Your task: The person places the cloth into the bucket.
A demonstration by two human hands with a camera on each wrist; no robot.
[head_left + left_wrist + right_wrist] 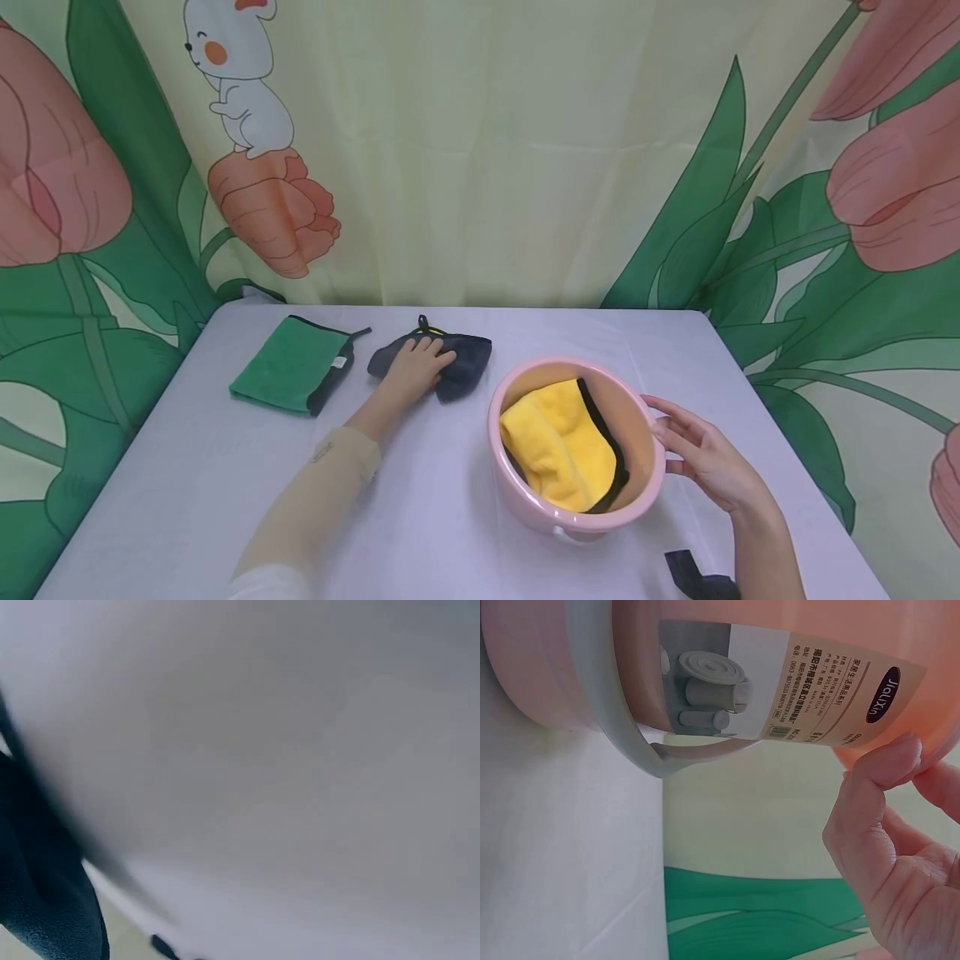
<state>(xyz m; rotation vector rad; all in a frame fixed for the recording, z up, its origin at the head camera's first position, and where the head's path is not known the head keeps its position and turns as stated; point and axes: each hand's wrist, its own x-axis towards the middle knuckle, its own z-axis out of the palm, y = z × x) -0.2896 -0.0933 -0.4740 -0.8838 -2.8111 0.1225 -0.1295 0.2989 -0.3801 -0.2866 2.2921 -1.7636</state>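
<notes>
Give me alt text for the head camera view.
A person's left hand rests on a dark cloth on a pale table while the right hand touches a pink bucket holding a yellow cloth. A green cloth lies at the left, and behind hangs a curtain printed with tulips and a rabbit.

Pale curtain (487, 167) hangs just behind the white table (427, 508), pretty cute print tbh: white rabbit (258, 121) sitting on an orange carrot (270, 212) above the table's far left corner, big pink tulips (900, 179) off both sides.
</notes>
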